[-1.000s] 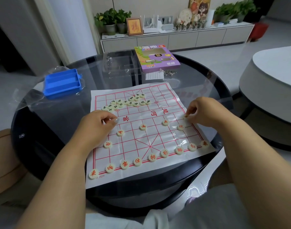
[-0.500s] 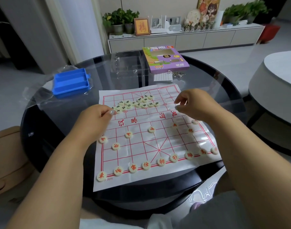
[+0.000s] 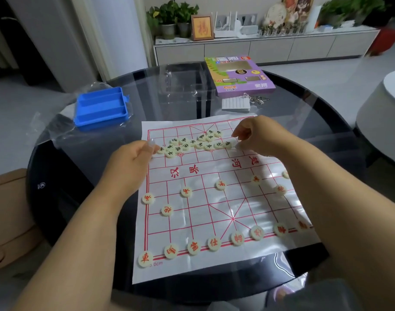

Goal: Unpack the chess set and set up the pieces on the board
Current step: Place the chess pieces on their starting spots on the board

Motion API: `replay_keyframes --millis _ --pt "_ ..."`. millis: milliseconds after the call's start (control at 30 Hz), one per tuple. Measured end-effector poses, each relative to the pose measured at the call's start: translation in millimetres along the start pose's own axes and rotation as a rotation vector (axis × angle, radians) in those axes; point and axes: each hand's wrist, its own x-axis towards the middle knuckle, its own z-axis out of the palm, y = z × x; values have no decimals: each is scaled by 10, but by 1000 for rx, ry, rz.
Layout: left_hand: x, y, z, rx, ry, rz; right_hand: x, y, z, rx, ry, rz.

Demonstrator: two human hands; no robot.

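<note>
A white paper board (image 3: 205, 221) with a red grid lies on the round glass table. Red-lettered pieces stand on its near half, with a row (image 3: 213, 243) along the near edge and others (image 3: 220, 184) further in. Black-lettered pieces (image 3: 192, 142) lie bunched on the far half. My left hand (image 3: 129, 162) has curled fingers, and its fingertips are at the leftmost black piece (image 3: 161, 150); a grip is not visible. My right hand (image 3: 257, 135) is curled at the bunch's right end, beside a black piece (image 3: 227, 144), with nothing seen between its fingers.
A blue divided tray (image 3: 101, 107) on clear plastic wrap sits far left. The purple game box (image 3: 239, 74), a small white booklet (image 3: 236, 104) and metal rings (image 3: 253, 98) lie beyond the board. A white rounded seat (image 3: 380, 122) stands at the right.
My right hand left the board's right edge and moved up and left to the black pieces. My left hand moved forward to the bunch's left end.
</note>
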Motion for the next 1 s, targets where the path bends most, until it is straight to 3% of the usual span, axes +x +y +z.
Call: replay_keyframes --millis 667,1000 --pt "71 -156 8 -66 -29 7 432 -235 159 205 76 -36" --pt "88 -181 7 -128 -22 -3 414 -423 367 143 -44 -146"
